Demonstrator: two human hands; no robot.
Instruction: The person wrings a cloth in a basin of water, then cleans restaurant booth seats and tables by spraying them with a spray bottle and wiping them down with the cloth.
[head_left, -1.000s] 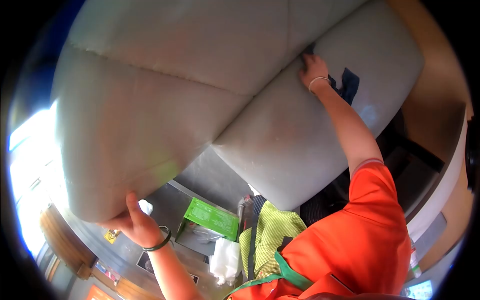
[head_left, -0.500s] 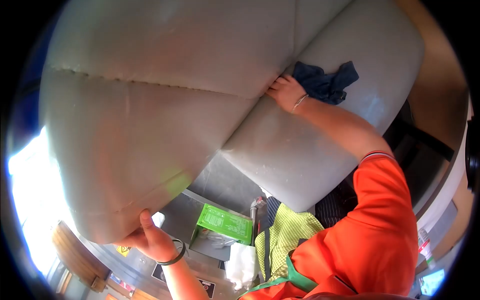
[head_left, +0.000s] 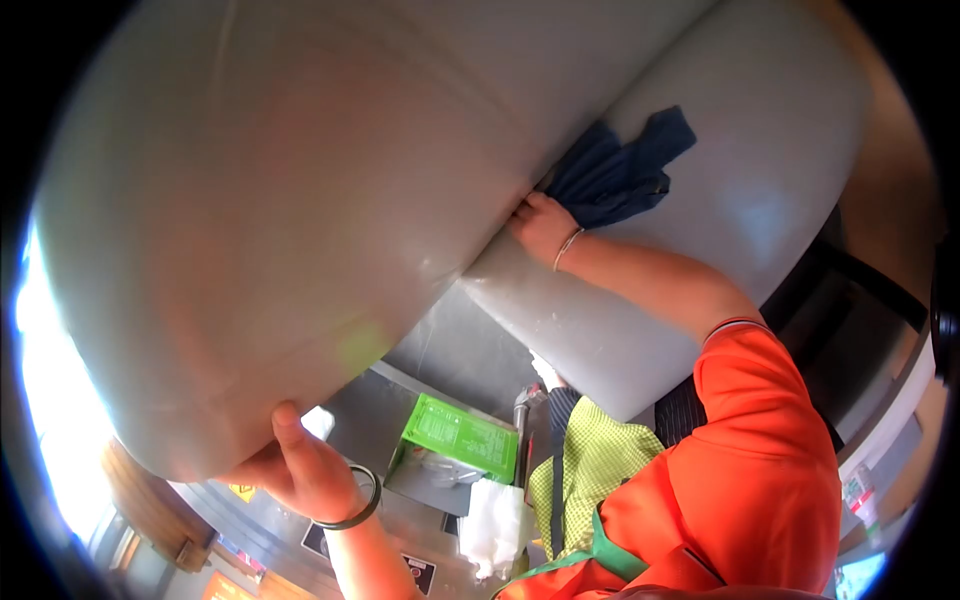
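A large grey cushion (head_left: 280, 230) with a smooth, leather-like surface fills the upper left. My left hand (head_left: 305, 470) grips its lower corner, thumb on the near face and the fingers partly hidden beneath. A second grey cushion (head_left: 600, 320) meets it along a diagonal crease. At that crease is my right hand (head_left: 545, 230), closed, with its fingertips tucked into the gap and partly out of sight. A crumpled dark blue cloth (head_left: 620, 175) is bunched against my right fingers and runs into the crease.
Below the cushions, an open green-lidded box (head_left: 460, 440) stands on a grey surface, with white tissue (head_left: 495, 525) beside it. A metal bar (head_left: 524, 420) and yellow checked fabric (head_left: 600, 470) lie near my body. Bright light enters at left.
My right hand has moved down and left along the crease, bringing the blue cloth with it. The large cushion appears closer; my left hand keeps its hold on the corner.
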